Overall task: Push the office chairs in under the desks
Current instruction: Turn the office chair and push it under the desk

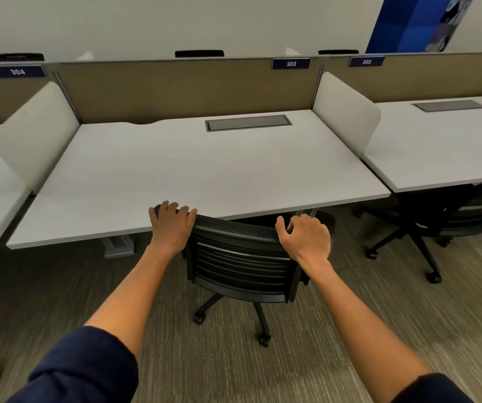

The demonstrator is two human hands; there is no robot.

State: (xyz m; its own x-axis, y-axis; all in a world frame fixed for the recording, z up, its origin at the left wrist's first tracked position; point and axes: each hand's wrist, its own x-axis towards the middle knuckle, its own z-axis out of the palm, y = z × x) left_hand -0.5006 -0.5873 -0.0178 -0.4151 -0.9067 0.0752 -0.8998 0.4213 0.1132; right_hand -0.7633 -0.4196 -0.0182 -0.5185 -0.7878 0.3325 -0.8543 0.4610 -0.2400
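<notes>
Head view: chair (241,257) at counter (204,170) 303 is nearly in, backrest top at the counter edge. Our left hand (171,225) curls its fingers (172,206) over the backrest's left corner; right hand (306,238) grips the right corner. Chair (472,210) at 302 looks partly out; we judge it left.

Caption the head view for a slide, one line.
Both hands, left hand and right hand, grip the black office chair backrest at desk 303.
</notes>
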